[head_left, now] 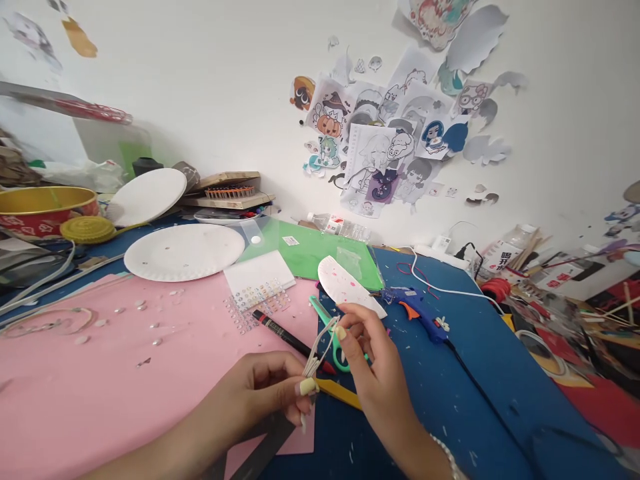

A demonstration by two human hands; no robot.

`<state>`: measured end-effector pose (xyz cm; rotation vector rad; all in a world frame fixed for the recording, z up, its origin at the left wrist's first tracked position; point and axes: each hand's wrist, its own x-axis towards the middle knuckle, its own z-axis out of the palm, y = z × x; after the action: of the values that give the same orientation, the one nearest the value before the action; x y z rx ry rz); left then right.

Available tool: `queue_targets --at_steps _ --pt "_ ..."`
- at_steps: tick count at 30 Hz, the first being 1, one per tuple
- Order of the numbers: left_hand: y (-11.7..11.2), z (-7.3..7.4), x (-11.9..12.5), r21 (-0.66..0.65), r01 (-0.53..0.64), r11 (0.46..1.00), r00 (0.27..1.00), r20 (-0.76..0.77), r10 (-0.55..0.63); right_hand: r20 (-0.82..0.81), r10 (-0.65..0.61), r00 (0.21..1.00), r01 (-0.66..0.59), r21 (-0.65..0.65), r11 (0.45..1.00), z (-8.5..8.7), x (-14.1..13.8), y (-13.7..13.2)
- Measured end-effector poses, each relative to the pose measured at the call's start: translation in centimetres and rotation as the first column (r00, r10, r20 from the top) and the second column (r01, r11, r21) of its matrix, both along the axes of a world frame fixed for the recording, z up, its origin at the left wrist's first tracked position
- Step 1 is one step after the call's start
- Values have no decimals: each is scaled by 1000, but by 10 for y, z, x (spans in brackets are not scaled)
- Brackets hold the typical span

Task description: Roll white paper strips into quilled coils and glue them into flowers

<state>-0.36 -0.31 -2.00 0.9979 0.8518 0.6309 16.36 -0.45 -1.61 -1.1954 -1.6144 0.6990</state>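
White cord pinched in both hands above the right edge of the pink sheet

The blue tabletop spreads out under and to the right of the pink sheet, which covers much of its left side. A green folder lies at the sheet's far right corner, and a white plate overlaps the sheet's far edge. The right hand is just right of the sheet, thumb and fingertips closed on the cord's upper end. The left hand is over the sheet, gripping the gathered strands between thumb and fingers; a short end pokes out below. Well to the sheet's right is a blue glue gun. A half-round piece with pink spots sits nearer the sheet, partly on the folder. Green scissors rest just beside the sheet's right edge, while a black marker crosses that edge. Small pearls are scattered over the sheet's left half.
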Motion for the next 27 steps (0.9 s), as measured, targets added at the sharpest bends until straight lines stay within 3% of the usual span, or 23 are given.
queue_targets --at_steps 5,11,17,22,27 --pt "3 -6 -2 42 -15 999 1000 -11 16 41 262 964 -261 -25 965 3 -4 -3" --pt "2 -3 -1 95 4 996 1000 -14 -3 71 175 982 -171 -60 984 7 -9 -7" --pt "1 -1 0 105 -4 994 995 -100 15 -183 116 976 -161 -257 953 5 -6 -5" --pt "0 -4 -2 115 20 993 994 -111 -7 -343 76 936 -210 -372 904 5 -4 -1" --pt "-2 -5 -5 159 19 987 998 -70 -8 -343 149 927 -282 -381 880 5 -4 -2"
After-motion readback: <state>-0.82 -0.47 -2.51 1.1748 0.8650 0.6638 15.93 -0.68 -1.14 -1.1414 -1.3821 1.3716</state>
